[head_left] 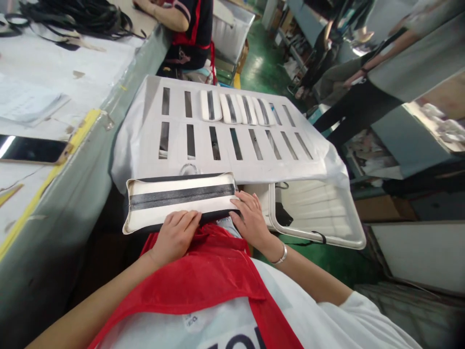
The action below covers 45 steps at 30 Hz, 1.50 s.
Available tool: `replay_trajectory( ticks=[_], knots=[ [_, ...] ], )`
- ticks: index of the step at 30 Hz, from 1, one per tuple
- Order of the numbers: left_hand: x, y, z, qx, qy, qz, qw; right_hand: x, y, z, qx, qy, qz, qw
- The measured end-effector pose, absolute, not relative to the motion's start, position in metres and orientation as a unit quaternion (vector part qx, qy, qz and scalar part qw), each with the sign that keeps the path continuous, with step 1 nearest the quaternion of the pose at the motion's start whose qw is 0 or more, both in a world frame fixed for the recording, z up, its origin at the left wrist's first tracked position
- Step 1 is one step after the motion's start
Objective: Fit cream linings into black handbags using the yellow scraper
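A long white piece with a black stripe down its middle (181,195), its kind unclear, lies across in front of my body. Its raised corners curl up, and dark material shows along its long edges. My left hand (177,231) is closed over its near edge, the thumb hidden. At the right end, my right hand (250,218) grips the corner with fingers bent onto the top. Beyond it stands a white slotted surface (225,167), where several small white pads with dark stripes (230,108) sit in a row near the far side.
A worktable (109,58) on the left carries a phone (32,149), papers and a heap of black straps (76,17). A white plastic bin (316,213) is at right. One person sits beyond the slotted surface; others stand at the right.
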State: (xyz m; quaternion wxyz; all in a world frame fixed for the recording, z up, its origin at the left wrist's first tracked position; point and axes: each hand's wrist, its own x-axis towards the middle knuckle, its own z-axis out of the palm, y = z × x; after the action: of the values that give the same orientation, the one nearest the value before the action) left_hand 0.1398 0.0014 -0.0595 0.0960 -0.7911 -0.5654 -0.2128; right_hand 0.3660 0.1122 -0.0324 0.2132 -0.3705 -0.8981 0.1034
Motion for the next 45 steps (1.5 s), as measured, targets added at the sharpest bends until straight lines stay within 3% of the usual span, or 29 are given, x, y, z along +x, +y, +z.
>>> replay_trajectory(
  ticks=[5, 18, 29, 35, 41, 45],
  knots=[
    [0.154, 0.018, -0.057, -0.791, -0.569, -0.200, 0.105, 0.365, 0.111, -0.054, -0.397, -0.876, 0.153, 0.230],
    [0.173, 0.043, -0.054, -0.793, -0.574, -0.199, 0.048, 0.366, 0.127, -0.056, -0.366, -0.858, 0.232, 0.276],
    [0.182, 0.051, -0.050, -0.842, -0.514, -0.149, 0.071, 0.356, 0.125, -0.052, -0.439, -0.835, 0.240, 0.229],
    [0.188, 0.054, -0.048, -0.822, -0.548, -0.133, 0.079, 0.353, 0.128, -0.043, -0.456, -0.843, 0.208, 0.195],
    [0.165, 0.027, -0.041, -0.809, -0.560, -0.176, 0.037, 0.357, 0.122, -0.038, -0.420, -0.859, 0.103, 0.272],
    [0.104, -0.011, -0.030, -0.703, -0.651, -0.265, 0.110, 0.346, 0.124, -0.040, -0.346, -0.886, 0.065, 0.303]
  ],
)
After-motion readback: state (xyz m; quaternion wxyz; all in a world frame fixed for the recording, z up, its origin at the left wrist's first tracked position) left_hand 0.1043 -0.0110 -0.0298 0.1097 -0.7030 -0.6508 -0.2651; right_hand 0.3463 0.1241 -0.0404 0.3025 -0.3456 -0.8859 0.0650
